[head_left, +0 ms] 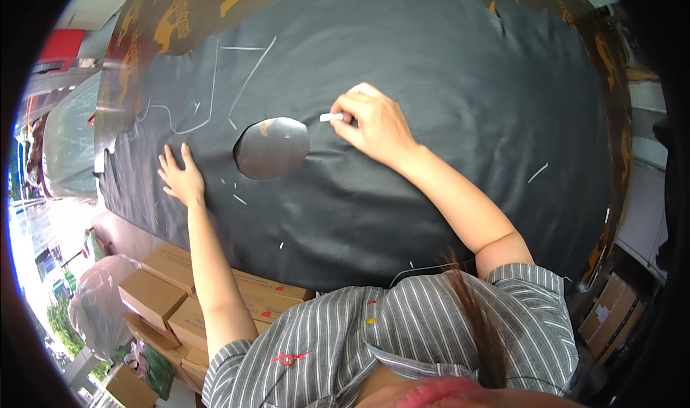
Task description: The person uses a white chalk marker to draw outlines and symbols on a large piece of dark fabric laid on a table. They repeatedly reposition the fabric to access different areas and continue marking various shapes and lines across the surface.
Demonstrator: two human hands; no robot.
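Observation:
A large black sheet that looks like leather [445, 77] lies spread over the table, with white lines drawn on it at the upper left and a few short marks elsewhere. My right hand [375, 122] pinches a short white stick of chalk [330, 117] between thumb and fingers, just right of an oval hole [273, 149] in the sheet. Through that hole a brown surface shows. I cannot tell whether the chalk tip touches the sheet. Left of the hole, my left hand [182, 178] rests flat on the sheet, fingers spread, holding nothing.
A brown tabletop with orange printing [194, 12] shows around the sheet's edges. Cardboard boxes [154, 293] are stacked below the table's near left side, beside a clear plastic bag [100, 300]. Another cardboard box [614, 314] stands at the lower right.

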